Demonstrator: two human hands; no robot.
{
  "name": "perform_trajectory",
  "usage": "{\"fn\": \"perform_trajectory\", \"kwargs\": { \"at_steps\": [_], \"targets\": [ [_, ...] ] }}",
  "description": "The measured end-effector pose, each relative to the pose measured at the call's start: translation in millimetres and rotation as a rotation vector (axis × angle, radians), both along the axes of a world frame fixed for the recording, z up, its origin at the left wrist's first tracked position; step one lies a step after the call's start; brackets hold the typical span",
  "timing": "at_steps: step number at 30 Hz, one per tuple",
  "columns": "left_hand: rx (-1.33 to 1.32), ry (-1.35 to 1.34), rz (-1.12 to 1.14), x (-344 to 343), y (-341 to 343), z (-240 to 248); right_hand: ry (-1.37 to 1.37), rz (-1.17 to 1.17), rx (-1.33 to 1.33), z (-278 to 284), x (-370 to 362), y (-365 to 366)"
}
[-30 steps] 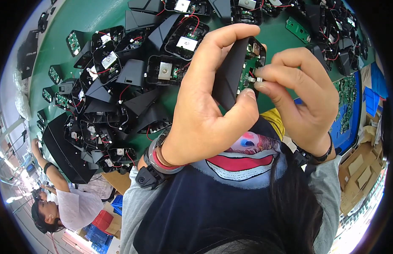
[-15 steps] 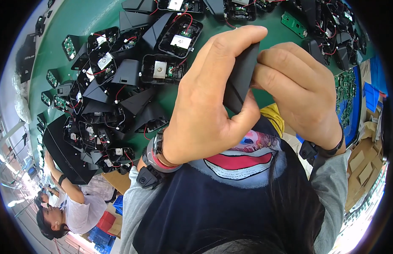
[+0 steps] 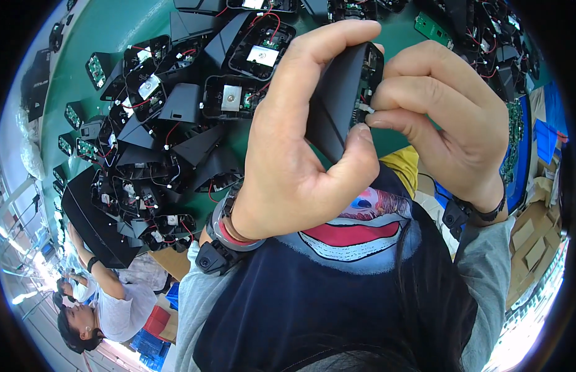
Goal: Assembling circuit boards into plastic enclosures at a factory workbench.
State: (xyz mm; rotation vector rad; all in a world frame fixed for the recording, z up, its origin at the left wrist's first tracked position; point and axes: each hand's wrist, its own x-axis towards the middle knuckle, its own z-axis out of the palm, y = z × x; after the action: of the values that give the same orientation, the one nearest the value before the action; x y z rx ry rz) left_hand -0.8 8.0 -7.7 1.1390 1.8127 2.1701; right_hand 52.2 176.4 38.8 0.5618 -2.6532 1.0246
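A black plastic housing point(image 3: 336, 93) is held up in front of me, its open side turned to the right. Inside it a circuit board point(image 3: 367, 74) shows as a narrow strip. My left hand point(image 3: 288, 142) is wrapped around the housing, index finger over the far edge and thumb at the near edge. Thumb and fingertips of my right hand point(image 3: 446, 115) are pinched at a small white connector point(image 3: 366, 108) by the board's edge. Any wire behind it is hidden by the fingers.
Many black housings point(image 3: 182, 102) with red wires lie on the green table point(image 3: 238, 139) at left and far side. A loose green board point(image 3: 431, 31) lies far right, near more housings. A blue tray point(image 3: 518, 155) holds boards at right. A co-worker point(image 3: 117, 307) sits at left.
The housing has tilted, so its open side and board now show. My left hand has shifted slightly left; my right-hand fingers have come to the white connector.
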Motion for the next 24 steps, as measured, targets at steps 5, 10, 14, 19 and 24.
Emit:
{"fn": "perform_trajectory", "kwargs": {
  "at_steps": [5,10,14,19,24],
  "targets": [
    [-0.057,0.144,0.047,1.7,3.4,-2.3,-0.099,-0.003,0.036,1.9,-1.6,-0.3],
    [-0.039,0.156,0.057,1.8,5.7,-5.4,-0.130,0.010,0.011,4.3,-9.3,5.0],
    [-0.118,0.028,-0.018,3.7,-3.7,14.1,-0.197,0.010,-0.016,6.7,-12.6,7.1],
    [-0.172,-0.321,-0.120,2.0,-0.2,3.8,-0.175,-0.052,-0.091,-1.0,-8.6,6.2],
    [-0.007,-0.634,-0.183,9.0,8.3,3.0,-0.229,-0.251,-0.208,-6.4,11.4,0.9]
  ]
}}
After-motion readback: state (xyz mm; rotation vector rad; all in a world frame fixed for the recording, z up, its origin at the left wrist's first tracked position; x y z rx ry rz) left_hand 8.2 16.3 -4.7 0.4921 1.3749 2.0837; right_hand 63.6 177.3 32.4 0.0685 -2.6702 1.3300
